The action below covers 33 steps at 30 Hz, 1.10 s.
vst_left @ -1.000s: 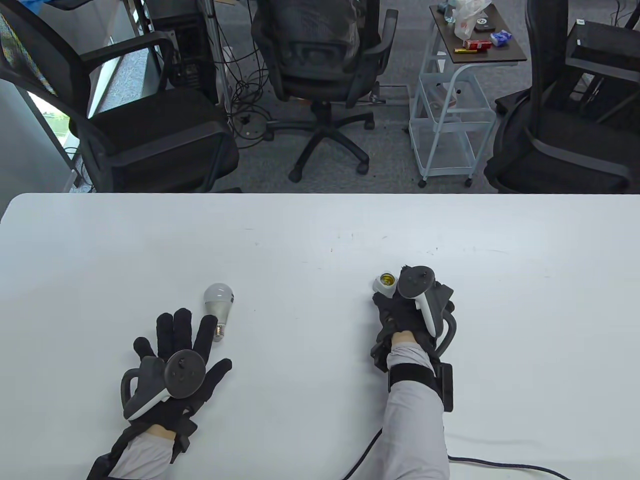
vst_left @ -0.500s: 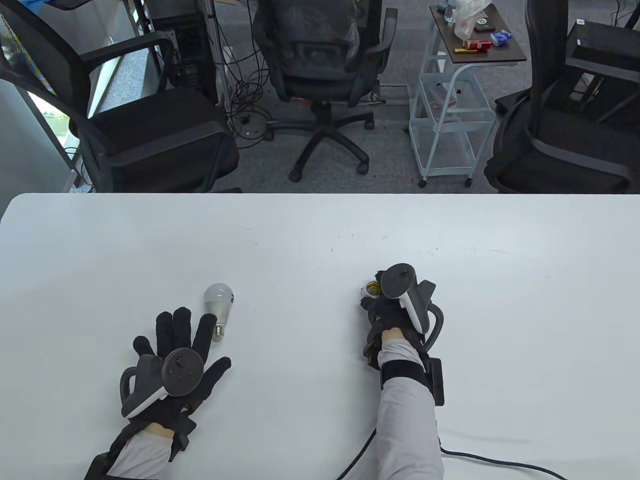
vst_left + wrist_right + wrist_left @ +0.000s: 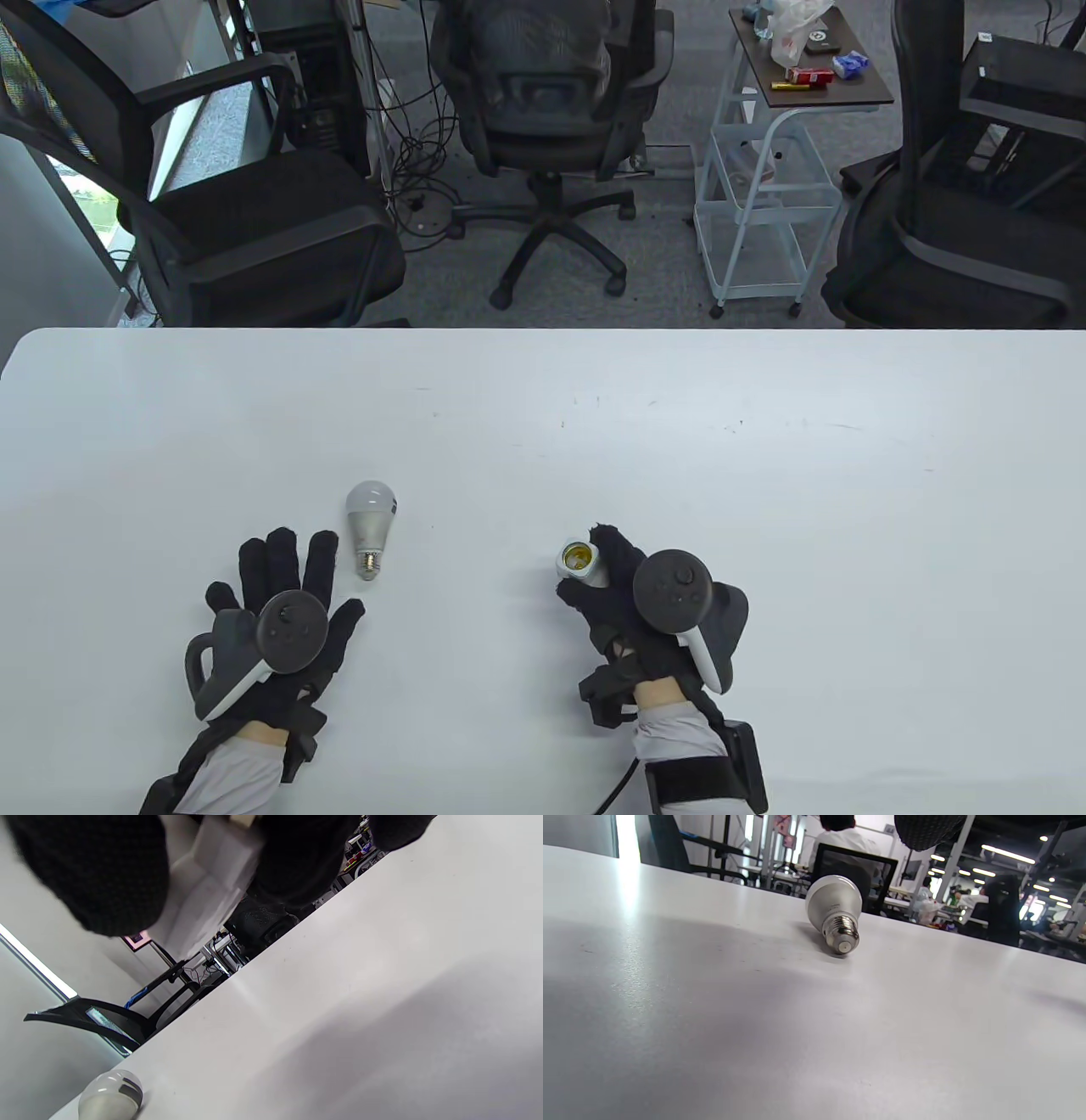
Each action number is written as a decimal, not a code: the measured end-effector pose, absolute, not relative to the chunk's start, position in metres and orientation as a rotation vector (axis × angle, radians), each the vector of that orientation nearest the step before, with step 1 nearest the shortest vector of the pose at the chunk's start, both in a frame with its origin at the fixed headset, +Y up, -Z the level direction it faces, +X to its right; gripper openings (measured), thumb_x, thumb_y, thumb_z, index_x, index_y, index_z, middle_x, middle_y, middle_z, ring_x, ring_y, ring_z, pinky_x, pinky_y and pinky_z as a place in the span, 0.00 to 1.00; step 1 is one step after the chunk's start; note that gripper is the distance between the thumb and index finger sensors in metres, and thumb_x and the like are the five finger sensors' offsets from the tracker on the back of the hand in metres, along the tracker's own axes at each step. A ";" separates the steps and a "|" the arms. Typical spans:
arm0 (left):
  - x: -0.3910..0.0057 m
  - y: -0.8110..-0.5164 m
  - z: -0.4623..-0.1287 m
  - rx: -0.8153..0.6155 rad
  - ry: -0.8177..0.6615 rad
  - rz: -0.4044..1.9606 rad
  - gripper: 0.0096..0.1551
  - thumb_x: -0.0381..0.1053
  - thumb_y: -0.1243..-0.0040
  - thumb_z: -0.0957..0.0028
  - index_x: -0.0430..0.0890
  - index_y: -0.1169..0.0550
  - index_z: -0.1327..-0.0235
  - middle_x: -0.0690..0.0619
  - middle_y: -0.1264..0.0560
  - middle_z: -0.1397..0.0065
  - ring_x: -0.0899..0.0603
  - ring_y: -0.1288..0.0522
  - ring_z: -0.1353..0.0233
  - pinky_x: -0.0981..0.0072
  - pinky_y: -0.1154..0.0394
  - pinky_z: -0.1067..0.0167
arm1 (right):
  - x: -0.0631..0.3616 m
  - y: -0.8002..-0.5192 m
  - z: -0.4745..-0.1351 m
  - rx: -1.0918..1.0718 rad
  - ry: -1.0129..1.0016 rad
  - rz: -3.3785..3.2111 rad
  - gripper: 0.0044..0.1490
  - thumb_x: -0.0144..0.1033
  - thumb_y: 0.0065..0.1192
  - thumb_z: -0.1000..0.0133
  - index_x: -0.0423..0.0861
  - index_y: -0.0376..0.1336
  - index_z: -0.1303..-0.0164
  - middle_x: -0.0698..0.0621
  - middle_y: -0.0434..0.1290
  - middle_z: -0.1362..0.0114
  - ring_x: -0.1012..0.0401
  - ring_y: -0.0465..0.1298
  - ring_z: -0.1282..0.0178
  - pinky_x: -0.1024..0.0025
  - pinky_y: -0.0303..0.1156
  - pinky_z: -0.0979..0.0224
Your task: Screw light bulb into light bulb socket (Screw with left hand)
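Black gloves cover both of our hands at the near edge of the white bench (image 3: 764, 407). Our left hand (image 3: 271, 611) lies flat on the bench at about 7 o'clock in the table view, palm down and fingers spread, gripping nothing. Our right hand (image 3: 632, 598) sits at about 5 o'clock, fingers curled around the white light bulb socket (image 3: 582, 560), which it holds with its brass-lined mouth tilted up and toward 10 o'clock. In the right wrist view the socket (image 3: 208, 891) shows as a pale blurred body between dark gloved fingers (image 3: 97, 874) at the top edge.

Just beyond our left fingertips, toward 1 o'clock from that hand, the light bulb (image 3: 369, 522) lies on its side on the bench. Its frosted dome points to 12 o'clock and its metal screw base to 6 o'clock, toward us. A small gap separates the base from our left index finger; we do not touch it. The left wrist view shows the bulb (image 3: 835, 910) resting on the bench with its threaded base facing the camera. The bulb lies at about 9 o'clock from the socket, well apart from it.

Farther off, past the far edge of the bench, stand black office chairs (image 3: 543, 102) and a small white wire cart (image 3: 764, 195).
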State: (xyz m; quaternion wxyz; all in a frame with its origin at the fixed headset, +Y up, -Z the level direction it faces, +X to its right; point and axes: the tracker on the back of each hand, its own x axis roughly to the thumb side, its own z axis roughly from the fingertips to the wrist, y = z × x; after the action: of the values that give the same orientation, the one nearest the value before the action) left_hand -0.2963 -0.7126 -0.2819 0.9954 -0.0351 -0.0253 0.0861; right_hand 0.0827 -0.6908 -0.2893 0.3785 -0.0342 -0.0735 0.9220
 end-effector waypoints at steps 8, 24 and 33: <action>-0.294 -0.718 -0.279 -0.064 -0.044 0.192 0.42 0.58 0.58 0.30 0.50 0.62 0.13 0.31 0.63 0.13 0.24 0.66 0.18 0.14 0.61 0.34 | 0.079 -0.712 -0.287 0.010 -0.156 2.381 0.43 0.47 0.80 0.53 0.42 0.64 0.32 0.38 0.73 0.33 0.49 0.76 0.47 0.31 0.57 0.28; -0.255 -0.718 -0.365 -0.219 0.125 0.050 0.48 0.62 0.52 0.31 0.50 0.63 0.14 0.30 0.53 0.14 0.24 0.53 0.18 0.17 0.54 0.30 | 0.059 -0.713 -0.287 0.170 -0.153 2.427 0.42 0.48 0.78 0.51 0.43 0.62 0.31 0.41 0.71 0.29 0.48 0.76 0.37 0.29 0.53 0.25; -0.233 -0.733 -0.408 -0.335 0.280 -0.120 0.59 0.72 0.46 0.35 0.54 0.69 0.16 0.32 0.45 0.18 0.23 0.51 0.18 0.16 0.54 0.30 | 0.063 -0.713 -0.290 0.160 -0.125 2.391 0.42 0.47 0.78 0.50 0.42 0.62 0.30 0.40 0.71 0.28 0.47 0.75 0.37 0.28 0.52 0.25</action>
State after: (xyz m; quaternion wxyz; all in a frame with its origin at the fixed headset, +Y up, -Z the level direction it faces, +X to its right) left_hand -0.2326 -0.7331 -0.4081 0.9744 -0.1662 0.1390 -0.0592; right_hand 0.0635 -0.7133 -0.2895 0.3624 0.0622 -0.0484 0.9287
